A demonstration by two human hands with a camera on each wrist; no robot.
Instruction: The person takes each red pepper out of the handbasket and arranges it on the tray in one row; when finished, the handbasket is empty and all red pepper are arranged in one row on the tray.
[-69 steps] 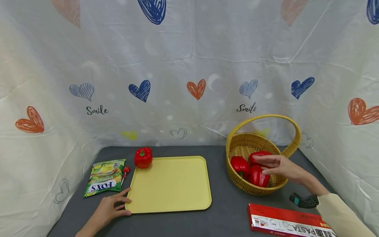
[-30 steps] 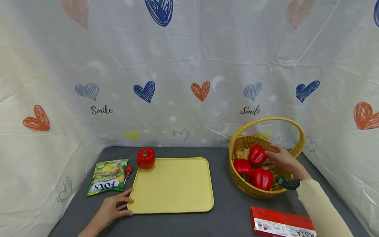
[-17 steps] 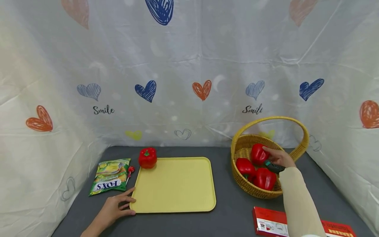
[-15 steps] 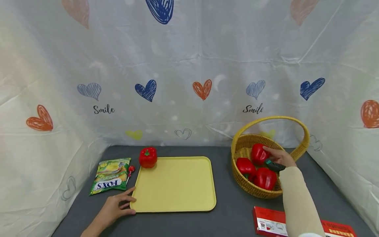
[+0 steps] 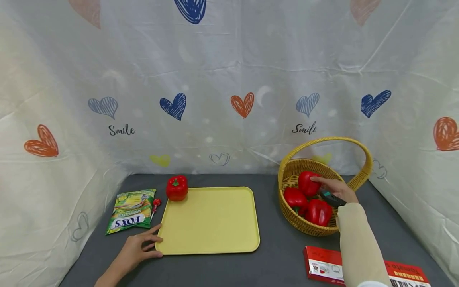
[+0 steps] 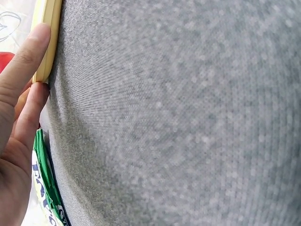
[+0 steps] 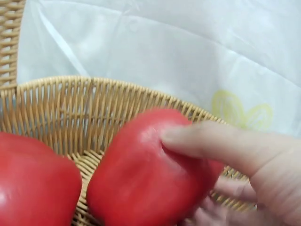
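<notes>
From where I stand, the back pepper (image 5: 307, 183) sits in the wicker basket (image 5: 295, 220), just to the left of the right hand (image 5: 337, 188), which grips it from that side, thumb pressed on its skin and fingers around the lower flank. Its long axis seems to lean a little off upright, though with the hand covering part of it I can't be sure. Two more peppers, the left one (image 5: 295, 198) and the front one (image 5: 318, 212), lie close by it in the basket.

The left hand (image 5: 138, 248) is well apart, the yellow tray (image 5: 211, 223) between it and the basket; its fingers, fairly straight, touch the tray's near-left corner, grasping nothing firmly. At the far-left corner is another pepper (image 5: 177, 188), with a lollipop (image 5: 156, 202) and a snack bag (image 5: 132, 210) beyond the left edge. A red box (image 5: 324, 263) lies partly under the right sleeve (image 5: 362, 243). The table (image 5: 279, 267) is dark grey, with a heart-printed curtain (image 5: 215, 59) around it.
</notes>
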